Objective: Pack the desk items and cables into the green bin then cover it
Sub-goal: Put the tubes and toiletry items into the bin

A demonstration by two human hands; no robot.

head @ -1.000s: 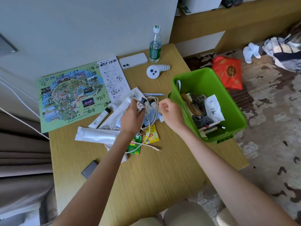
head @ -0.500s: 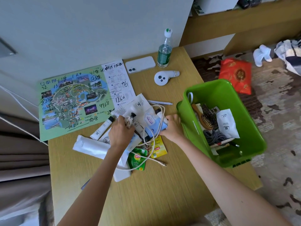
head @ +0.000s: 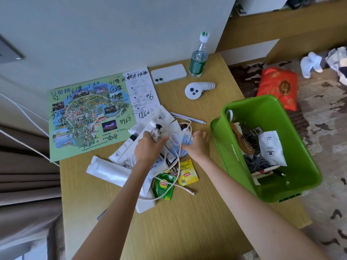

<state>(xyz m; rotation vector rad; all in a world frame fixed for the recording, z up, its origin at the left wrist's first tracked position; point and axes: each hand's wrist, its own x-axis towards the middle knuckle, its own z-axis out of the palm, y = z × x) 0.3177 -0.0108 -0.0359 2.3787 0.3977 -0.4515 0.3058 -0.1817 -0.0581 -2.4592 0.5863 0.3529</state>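
Wooden desk (head: pixel 187 222) against a pale wall fills the head view, and the green bin (head: pixel 266 107) sits at its right edge, its top open. Inside the bin lie a wooden hairbrush (head: pixel 246 142), a coiled grey cable (head: pixel 257 163) and a white sachet (head: pixel 272 149) that leans over them.

Just left of the bin is a heap of tubes and packets with a cream cable (head: pixel 169 184) looping through it. On the side of the heap away from the bin, the left hand (head: pixel 148 149) has its fingers wrapped round a small patterned tube (head: pixel 156 133) with a dark cap. The right hand (head: pixel 199 145), between that tube and the bin's left wall, curls its fingers onto a blue-and-white packet (head: pixel 176 139) in the heap.

Left of the bin's near corner lie a green tea sachet (head: pixel 163 186) and a yellow tea sachet (head: pixel 187 175). Beyond the bin's far-left corner are a pen (head: pixel 187 120), a white handheld device (head: pixel 197 89), a phone (head: pixel 169 74) and a water bottle (head: pixel 198 62).
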